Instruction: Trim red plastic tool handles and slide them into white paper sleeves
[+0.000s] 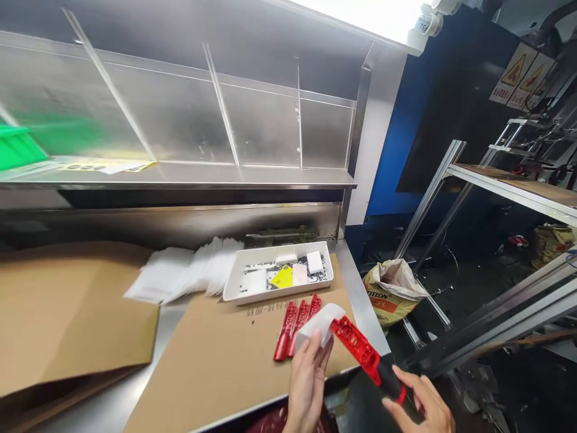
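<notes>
My left hand (309,379) pinches a thin white foam sheet or sleeve (321,322), which curls over the fingers. In my right hand (421,403) is a red and black plastic handle shell (360,349), gripped by its dark lower end between thumb and fingers. Its ribbed inner side faces up, and its upper tip meets the edge of the white foam; whether the tip is inside I cannot tell. Just beyond my left hand, several dark red plastic shells (286,331) lie side by side on the cardboard (216,361).
A white tray (232,294) with white blocks and a yellow piece stands behind the red shells. Left of it lies a pile of white foam sheets (180,273), beside a cardboard box (72,313). A metal shelf (252,175) runs above; a sack (392,288) stands right.
</notes>
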The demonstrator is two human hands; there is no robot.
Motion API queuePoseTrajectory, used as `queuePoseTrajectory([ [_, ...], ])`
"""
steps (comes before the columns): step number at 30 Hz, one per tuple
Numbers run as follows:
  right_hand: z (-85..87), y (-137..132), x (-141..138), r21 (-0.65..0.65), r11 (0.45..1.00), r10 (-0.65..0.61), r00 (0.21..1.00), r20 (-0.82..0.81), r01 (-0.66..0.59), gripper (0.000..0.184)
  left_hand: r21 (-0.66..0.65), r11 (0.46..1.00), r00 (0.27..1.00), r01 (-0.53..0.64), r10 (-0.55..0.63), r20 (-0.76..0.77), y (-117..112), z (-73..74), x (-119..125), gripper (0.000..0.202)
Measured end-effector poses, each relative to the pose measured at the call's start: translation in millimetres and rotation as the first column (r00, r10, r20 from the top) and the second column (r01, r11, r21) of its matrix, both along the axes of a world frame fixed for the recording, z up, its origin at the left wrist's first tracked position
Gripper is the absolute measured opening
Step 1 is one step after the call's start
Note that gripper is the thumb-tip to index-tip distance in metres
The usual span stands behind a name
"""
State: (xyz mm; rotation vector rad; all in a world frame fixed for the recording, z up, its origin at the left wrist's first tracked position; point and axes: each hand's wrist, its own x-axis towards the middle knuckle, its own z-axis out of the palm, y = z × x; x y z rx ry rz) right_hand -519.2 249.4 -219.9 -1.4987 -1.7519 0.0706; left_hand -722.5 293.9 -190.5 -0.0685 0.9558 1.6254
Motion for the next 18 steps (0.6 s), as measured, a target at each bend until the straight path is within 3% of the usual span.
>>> queuePoseTrajectory([
  [4,0.9,-12.5,18.5,0.017,0.995,0.101,0.995,-0.006,-0.100,0.046,0.056,0.998,0.999,0.032,-0.032,-0.004,-21.5,1.7,32.4,0.019],
  [10,-1.8,-25.6,49.3,-0.054,0.976,0.211,0.977,-0.014,-0.211,0.046,0.112,0.990,0.995,0.081,-0.075,-0.063,-50.2,-1.8,65.6,0.047],
  [14,1.5,-24.7,69.8,-0.104,0.950,0.297,0.955,0.009,-0.295,0.048,0.136,0.980,0.982,0.143,-0.123,-0.145,-64.4,-11.0,76.7,0.045],
  [18,7.9,-27.3,72.9,-0.106,0.939,0.323,0.945,-0.046,-0.326,0.050,0.174,0.966,0.962,0.190,-0.148,-0.227,-74.2,-24.8,83.2,0.045],
])
